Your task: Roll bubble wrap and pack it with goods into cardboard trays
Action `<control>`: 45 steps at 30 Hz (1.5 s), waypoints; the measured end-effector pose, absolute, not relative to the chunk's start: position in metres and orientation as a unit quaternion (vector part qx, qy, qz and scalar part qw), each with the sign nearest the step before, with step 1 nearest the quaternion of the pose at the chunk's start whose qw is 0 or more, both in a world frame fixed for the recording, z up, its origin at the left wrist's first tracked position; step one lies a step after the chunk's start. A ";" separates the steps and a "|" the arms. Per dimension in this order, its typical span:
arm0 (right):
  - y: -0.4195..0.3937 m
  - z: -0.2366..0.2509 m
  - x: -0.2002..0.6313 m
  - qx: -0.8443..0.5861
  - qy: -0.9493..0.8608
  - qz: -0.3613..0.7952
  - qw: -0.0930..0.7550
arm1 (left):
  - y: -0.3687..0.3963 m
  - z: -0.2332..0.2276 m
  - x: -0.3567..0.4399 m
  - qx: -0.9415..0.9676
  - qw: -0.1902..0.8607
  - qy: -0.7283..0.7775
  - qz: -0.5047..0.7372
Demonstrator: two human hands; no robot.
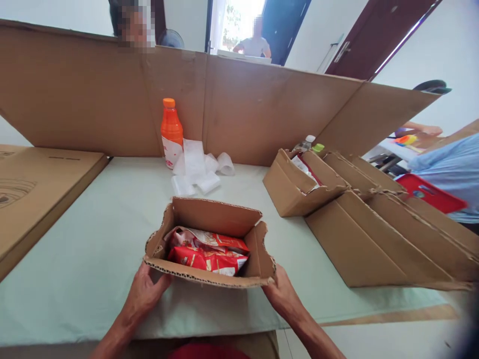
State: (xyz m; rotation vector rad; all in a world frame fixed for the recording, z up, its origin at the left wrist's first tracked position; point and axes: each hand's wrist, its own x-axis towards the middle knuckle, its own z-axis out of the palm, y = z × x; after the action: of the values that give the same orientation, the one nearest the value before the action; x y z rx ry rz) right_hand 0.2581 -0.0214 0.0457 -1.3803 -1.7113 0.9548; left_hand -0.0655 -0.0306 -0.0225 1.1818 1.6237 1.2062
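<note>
A small open carton (pixel 209 244) on the pale bench (pixel 93 249) is gripped at its near corners: the left hand (pixel 145 294) at 7 o'clock, the right hand (pixel 282 294) at 5 o'clock, fingers pressed against the cardboard. Red packets (pixel 207 252) are held inside. At 12 o'clock, an orange bottle (pixel 171 132) is stood by white wrappers (pixel 198 169).

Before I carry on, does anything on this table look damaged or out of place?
The cardboard box held by the left hand and right hand has ragged, torn rims. The red packets inside lie crumpled and askew. Nothing is spilled.
</note>
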 end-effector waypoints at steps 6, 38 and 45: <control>0.055 0.033 0.185 -0.447 -0.648 0.493 0.369 | 0.004 0.000 -0.107 0.360 0.360 0.670 0.540; 0.069 0.031 0.337 -0.608 -0.625 0.348 0.343 | 0.022 -0.029 -0.138 0.325 0.256 0.693 0.590; 0.061 0.036 0.256 -0.489 -0.711 0.386 0.326 | 0.024 -0.014 -0.127 0.325 0.263 0.663 0.620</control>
State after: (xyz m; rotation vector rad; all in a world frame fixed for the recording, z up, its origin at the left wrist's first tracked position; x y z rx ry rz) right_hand 0.2564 0.0614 0.0358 -1.2811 -1.8626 1.0113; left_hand -0.1268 0.0243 -0.0139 0.8800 1.7937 1.6770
